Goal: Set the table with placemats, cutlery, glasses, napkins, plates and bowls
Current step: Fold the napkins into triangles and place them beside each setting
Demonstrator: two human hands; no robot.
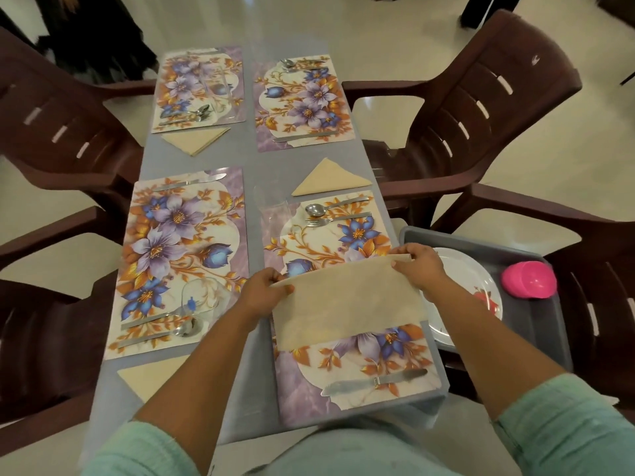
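A beige napkin (347, 304) hangs spread out above the near right floral placemat (354, 365). My left hand (266, 290) pinches its left top corner and my right hand (417, 266) pinches its right top corner. That placemat carries a knife (374, 381) at its near edge and a spoon (316, 210) and fork (321, 221) at its far edge. Three other placemats lie on the grey table (256, 389), each with cutlery. Folded triangular napkins lie at near left (151, 376), mid right (328, 180) and far left (196, 139). A clear glass (202, 297) stands on the near left placemat.
A grey tray (536, 324) on a chair to the right holds white plates (470, 286) and a pink bowl (529, 280). Another clear glass (273, 207) stands mid-table. Brown plastic chairs (474, 97) surround the table on both sides.
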